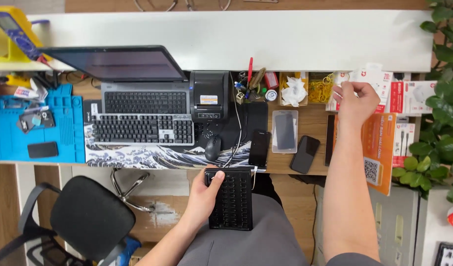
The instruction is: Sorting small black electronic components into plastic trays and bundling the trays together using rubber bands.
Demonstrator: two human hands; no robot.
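Hands work apart at a cluttered wooden desk (315, 120). The left hand (204, 194) grips the left edge of a black slotted tray (234, 199) that rests on the person's lap, near the desk's front edge; thumb on top, fingers wrapped around the side. The tray's rows of small slots look dark, and whether anything sits in them is hard to tell from this view.

The right hand (355, 101) reaches to the far right of the desk, fingers pinched on a white packet (345, 80) standing among other white and red retail boxes (408, 96). Just left of that hand, a row of small open bins sits against the far edge: one bin (294, 89) holds crumpled white tissue or cloth, the next bin (320, 87) holds a tangle of yellow rubber bands. Further left, a cup of tools (251, 81) holds a red-handled tool, among others.

On the desk between the hands lie three dark phones (305, 153) and a clear phone case (285, 131). An orange packaged item (379, 148) hangs over the front edge beneath the right forearm. To the left stand a small black receipt printer (210, 96), a mouse (213, 148), a keyboard (142, 129) and a laptop (133, 74), with a blue work mat (64, 123) at the far left end.
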